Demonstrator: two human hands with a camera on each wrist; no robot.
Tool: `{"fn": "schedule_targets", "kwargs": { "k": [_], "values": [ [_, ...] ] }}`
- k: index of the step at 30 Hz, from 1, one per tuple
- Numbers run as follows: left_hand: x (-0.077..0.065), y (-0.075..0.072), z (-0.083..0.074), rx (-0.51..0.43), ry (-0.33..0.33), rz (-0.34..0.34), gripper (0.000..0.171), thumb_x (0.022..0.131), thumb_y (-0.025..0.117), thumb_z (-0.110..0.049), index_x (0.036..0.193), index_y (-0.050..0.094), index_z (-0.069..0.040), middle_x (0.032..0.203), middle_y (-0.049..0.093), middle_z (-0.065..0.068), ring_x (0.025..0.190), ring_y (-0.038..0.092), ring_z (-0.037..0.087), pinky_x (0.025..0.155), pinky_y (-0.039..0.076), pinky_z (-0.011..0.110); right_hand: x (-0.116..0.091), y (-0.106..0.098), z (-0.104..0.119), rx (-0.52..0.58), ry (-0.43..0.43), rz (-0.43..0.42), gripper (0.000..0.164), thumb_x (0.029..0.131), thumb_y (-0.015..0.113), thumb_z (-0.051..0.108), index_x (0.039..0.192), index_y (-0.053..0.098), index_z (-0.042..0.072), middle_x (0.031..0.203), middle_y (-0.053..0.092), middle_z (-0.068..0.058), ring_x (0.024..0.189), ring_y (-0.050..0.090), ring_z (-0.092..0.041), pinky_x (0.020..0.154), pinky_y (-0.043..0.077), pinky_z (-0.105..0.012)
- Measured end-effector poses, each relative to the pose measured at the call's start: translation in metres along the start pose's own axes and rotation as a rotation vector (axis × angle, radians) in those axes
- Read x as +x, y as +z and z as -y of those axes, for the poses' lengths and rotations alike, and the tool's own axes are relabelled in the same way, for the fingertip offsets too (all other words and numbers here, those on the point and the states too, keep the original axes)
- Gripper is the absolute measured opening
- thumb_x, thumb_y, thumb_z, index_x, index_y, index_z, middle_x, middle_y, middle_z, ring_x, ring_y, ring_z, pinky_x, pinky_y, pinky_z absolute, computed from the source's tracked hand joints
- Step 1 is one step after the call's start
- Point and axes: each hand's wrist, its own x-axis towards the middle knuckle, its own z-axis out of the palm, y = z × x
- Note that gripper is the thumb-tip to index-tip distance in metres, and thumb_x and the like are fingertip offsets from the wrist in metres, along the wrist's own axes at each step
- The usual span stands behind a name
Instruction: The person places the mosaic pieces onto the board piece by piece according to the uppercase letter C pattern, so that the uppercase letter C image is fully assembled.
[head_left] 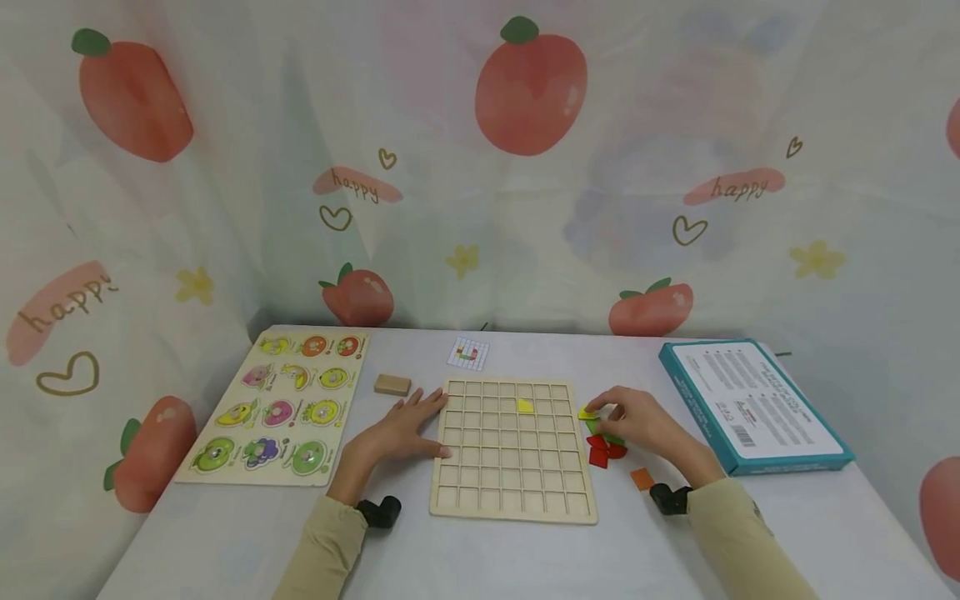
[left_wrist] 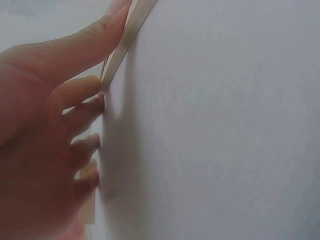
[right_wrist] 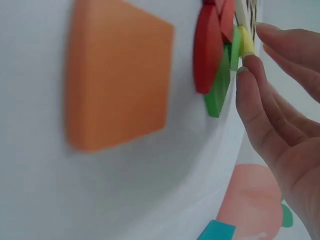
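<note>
In the head view, a wooden grid board (head_left: 512,517) has one yellow piece (head_left: 525,406) in an upper cell right of its middle. My left hand (head_left: 401,429) rests along the board's left edge with its fingers spread; in the left wrist view the thumb (left_wrist: 95,37) lies against that edge. Just right of the board, the fingertips of my right hand (head_left: 630,417) are at another yellow piece (right_wrist: 246,40), with thumb and fingers apart. Beside it are green pieces (right_wrist: 219,92), several red pieces (right_wrist: 207,50) and an orange piece (right_wrist: 120,75).
A small pattern card (head_left: 468,354) lies behind the board, and a wooden block (head_left: 392,384) to its left. A fruit puzzle board (head_left: 273,408) is at the far left. The teal and white box (head_left: 757,404) lies flat at the right.
</note>
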Motion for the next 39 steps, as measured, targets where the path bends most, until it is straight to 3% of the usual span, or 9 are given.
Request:
{"fn": "schedule_targets", "kwargs": {
  "k": [4,9,15,20,24,30,35,39],
  "values": [
    [0.002,0.0,0.001,0.007,0.003,0.004,0.096,0.086,0.082,-0.041,0.163,0.031,-0.016,0.172,0.021,0.003,0.161,0.004,0.033,0.131,0.003,0.054,-0.011,0.002,-0.001,-0.026,-0.024,-0.007,0.026,0.089,0.076,0.007,0.116,0.075,0.007,0.11,0.067,-0.009,0.082,0.059,-0.018,0.063,0.056,-0.025],
    [0.0,-0.002,-0.003,0.014,-0.011,0.014,0.097,0.087,0.081,-0.043,0.164,0.029,-0.016,0.173,0.019,0.002,0.161,0.003,0.032,0.131,0.003,0.053,-0.023,0.005,0.0,-0.005,-0.037,0.048,0.021,0.089,0.079,0.011,0.11,0.076,0.009,0.097,0.068,-0.001,0.083,0.058,-0.016,0.065,0.054,-0.023],
    [-0.003,-0.005,-0.006,0.005,-0.015,0.007,0.098,0.086,0.082,-0.044,0.163,0.03,-0.015,0.173,0.019,0.002,0.161,0.004,0.032,0.131,0.002,0.052,-0.028,0.009,0.006,-0.053,-0.068,0.066,0.022,0.084,0.085,0.015,0.104,0.077,0.011,0.089,0.063,0.003,0.082,0.054,-0.015,0.066,0.048,-0.023],
    [-0.005,-0.005,-0.008,0.002,-0.018,0.012,0.097,0.086,0.081,-0.042,0.163,0.029,-0.014,0.173,0.019,0.003,0.161,0.004,0.033,0.131,0.003,0.053,-0.03,0.013,0.009,-0.092,-0.1,0.075,0.024,0.08,0.089,0.016,0.1,0.076,0.01,0.088,0.06,0.002,0.083,0.053,-0.015,0.068,0.049,-0.024],
    [-0.006,-0.007,-0.011,0.002,-0.018,0.015,0.097,0.086,0.081,-0.042,0.163,0.03,-0.014,0.173,0.02,0.005,0.161,0.005,0.034,0.131,0.004,0.054,-0.03,0.014,0.011,-0.071,-0.051,0.084,0.025,0.079,0.089,0.013,0.097,0.071,0.011,0.088,0.059,0.001,0.084,0.053,-0.016,0.068,0.051,-0.024],
    [-0.006,-0.007,-0.011,0.006,-0.014,0.014,0.095,0.086,0.082,-0.042,0.162,0.032,-0.012,0.172,0.023,0.006,0.161,0.008,0.035,0.131,0.007,0.055,-0.03,0.014,0.013,-0.021,-0.028,0.122,0.023,0.083,0.085,0.01,0.093,0.065,0.013,0.083,0.06,0.001,0.08,0.054,-0.016,0.066,0.05,-0.023],
    [-0.003,-0.003,-0.007,0.003,-0.015,0.004,0.096,0.086,0.082,-0.042,0.163,0.032,-0.015,0.172,0.022,0.004,0.161,0.006,0.033,0.131,0.005,0.054,-0.024,0.009,0.011,-0.015,-0.092,0.117,0.014,0.089,0.077,0.005,0.097,0.069,0.013,0.085,0.063,0.003,0.083,0.057,-0.016,0.069,0.052,-0.021],
    [-0.005,-0.005,-0.008,-0.005,-0.01,0.006,0.096,0.086,0.082,-0.043,0.163,0.032,-0.015,0.172,0.023,0.004,0.161,0.006,0.033,0.131,0.005,0.054,-0.019,0.003,0.011,0.005,-0.169,0.121,0.016,0.093,0.072,0.006,0.108,0.072,0.012,0.086,0.065,0.003,0.078,0.059,-0.015,0.065,0.054,-0.021]
  ]
}}
